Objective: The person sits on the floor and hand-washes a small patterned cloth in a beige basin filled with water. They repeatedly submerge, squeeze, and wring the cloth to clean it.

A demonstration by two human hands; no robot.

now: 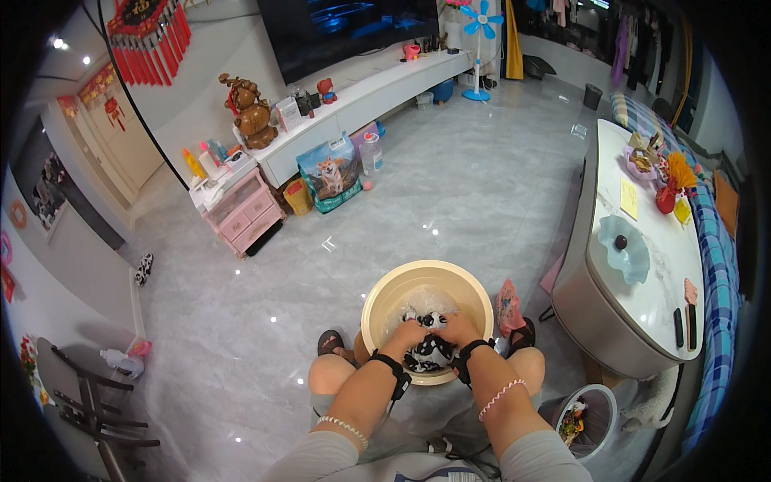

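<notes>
A round cream plastic basin (385, 301) stands on the floor between my knees, with sudsy water in it. A wet black-and-white patterned cloth (429, 352) lies bunched in the near half of the basin. My left hand (409, 335) is closed on the cloth at its left side. Close beside it, my right hand (456, 328) grips the cloth at its right side. Both hands are low inside the basin, their knuckles nearly together, and the fingertips are partly hidden by the cloth. Each wrist bears a black strap.
Right of the basin lies a pink printed plastic bag (509, 306). A lined waste bin (608, 422) stands near my right leg, below a white-topped table (632, 301). A pink drawer unit (250, 220) and a pet food bag (331, 175) are ahead on the left; a chair (90, 397) is at left.
</notes>
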